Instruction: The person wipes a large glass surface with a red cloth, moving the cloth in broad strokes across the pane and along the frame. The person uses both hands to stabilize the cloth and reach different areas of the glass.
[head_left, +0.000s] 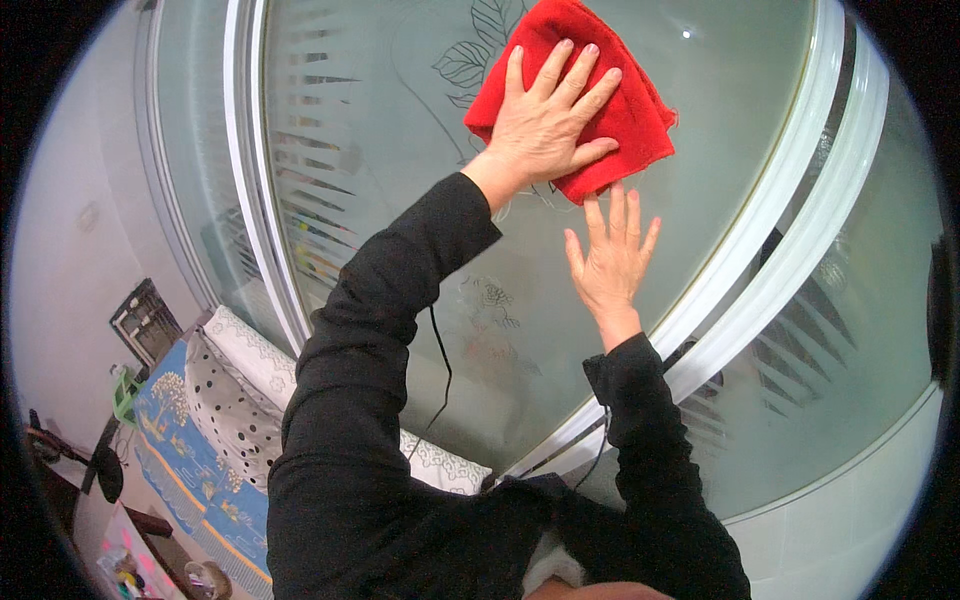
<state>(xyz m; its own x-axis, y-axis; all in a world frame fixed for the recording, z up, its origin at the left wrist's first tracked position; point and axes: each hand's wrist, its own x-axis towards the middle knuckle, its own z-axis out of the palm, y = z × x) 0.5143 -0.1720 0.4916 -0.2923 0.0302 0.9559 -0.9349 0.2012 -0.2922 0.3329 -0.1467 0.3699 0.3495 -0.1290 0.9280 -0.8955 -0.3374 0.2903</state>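
My left hand lies flat on a folded red cloth, fingers spread, holding it against a frosted glass panel. Lower and to the right, my right hand rests on or close to the same glass, palm towards it and fingers apart. Its fingertips reach the cloth's bottom edge; I cannot tell whether they press on it. Dark leaf line drawings decorate the glass, partly hidden by the cloth. A fainter flower drawing shows below my left hand.
White frame rails run along the panel's right side, with another white upright on the left. Below left is a seat with a blue patterned cover and a polka-dot cushion. A green plastic object stands beyond it.
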